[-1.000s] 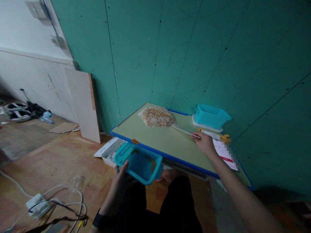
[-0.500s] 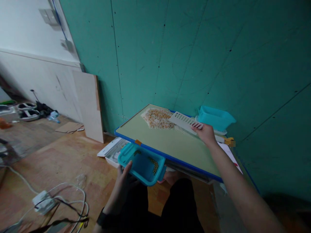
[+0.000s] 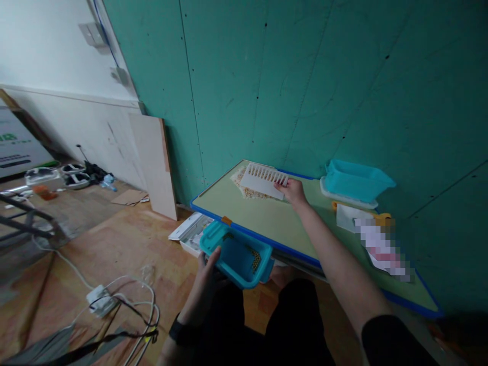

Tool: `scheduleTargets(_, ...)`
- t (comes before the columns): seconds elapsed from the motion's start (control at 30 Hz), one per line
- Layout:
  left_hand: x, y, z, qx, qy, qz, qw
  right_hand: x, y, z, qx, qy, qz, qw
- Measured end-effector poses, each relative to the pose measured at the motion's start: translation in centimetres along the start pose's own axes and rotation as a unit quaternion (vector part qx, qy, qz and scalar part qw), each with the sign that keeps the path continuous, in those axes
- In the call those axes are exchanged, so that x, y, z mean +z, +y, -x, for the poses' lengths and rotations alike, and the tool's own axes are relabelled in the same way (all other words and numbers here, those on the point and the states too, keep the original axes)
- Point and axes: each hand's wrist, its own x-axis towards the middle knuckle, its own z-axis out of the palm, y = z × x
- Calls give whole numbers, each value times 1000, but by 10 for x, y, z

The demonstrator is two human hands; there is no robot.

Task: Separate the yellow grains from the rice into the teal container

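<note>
My left hand [image 3: 208, 267] grips the near left side of a blue plastic container [image 3: 236, 256], thumb over its rim. The container is held just below the table's front edge, and small yellowish grains lie in its corners. My right hand [image 3: 293, 192] is closed on the right end of a white slotted plastic strip [image 3: 263, 179]. That strip hangs over a spread pile of pale and golden grains [image 3: 253, 193] on the table, hiding much of it. Whether the strip touches the grains I cannot tell.
The blue-edged table [image 3: 282, 221] stands against a green wall. Toward its right end are a blue tub [image 3: 358, 180] on a white lid and some papers [image 3: 381, 249]. A white box [image 3: 190, 231] sits below the table's left side. Cables and a power strip [image 3: 101, 300] lie on the floor.
My right hand has carried the white slotted strip leftward, so it now covers much of the grain pile. The view has turned right. The left hand still holds the container at the edge.
</note>
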Motion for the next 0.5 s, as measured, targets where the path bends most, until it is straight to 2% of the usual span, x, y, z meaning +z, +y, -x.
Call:
scheduleTargets(0.2, -1, -3, -3, 11, 5, -18, 1000, 10, 3, -7, -18, -33, 54, 998)
scheduleTargets(0.37, -6, -6, -7, 10, -16, -11, 1000, 14, 9, -6, -16, -55, 25, 998)
scheduleTargets(0.5, -2, -4, 0, 14, -17, -10, 1000, 16, 9, -4, -17, -57, 3, 998)
